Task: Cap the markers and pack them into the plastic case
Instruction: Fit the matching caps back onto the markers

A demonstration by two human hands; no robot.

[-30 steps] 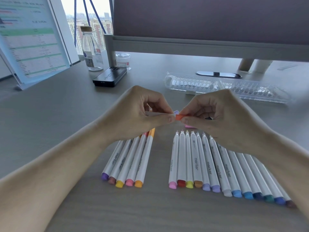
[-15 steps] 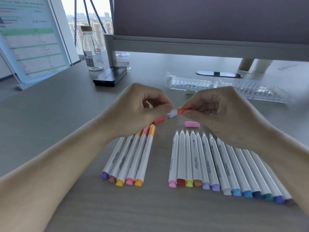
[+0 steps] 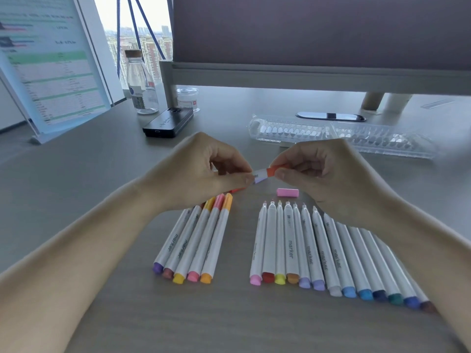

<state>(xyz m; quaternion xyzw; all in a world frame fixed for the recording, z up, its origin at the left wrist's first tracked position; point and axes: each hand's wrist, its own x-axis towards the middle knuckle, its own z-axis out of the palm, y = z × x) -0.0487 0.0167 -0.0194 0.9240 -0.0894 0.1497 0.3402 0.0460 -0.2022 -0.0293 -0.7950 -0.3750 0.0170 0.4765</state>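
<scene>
Fingers [image 3: 237, 178] of the left hand [image 3: 204, 171] are clamped on a marker [image 3: 260, 175], pinching its white barrel just short of the end. The right hand's [image 3: 331, 179] fingers [image 3: 284, 174] pinch an orange cap [image 3: 274, 170], which meets that end of the barrel; how far it is seated I cannot tell. Both hands hang above the middle of the worktop [image 3: 89, 174].

Below them, a loose pink cap [image 3: 287, 192] lies on its side. Toward the near edge, 5 capped markers [image 3: 201, 240] lie side by side on the left, touching one another, caps pointing away. Right of them, apart by a gap, a longer row of uncapped markers [image 3: 300, 245] lies with bare tips showing at the far end; the right arm covers part of this row.

A clear case [image 3: 344, 135] lies open and flat toward the far edge, right of centre, well apart from the markers. Near the far left sit a black box [image 3: 169, 122], a bottle [image 3: 141, 82] and a small jar [image 3: 187, 98].
</scene>
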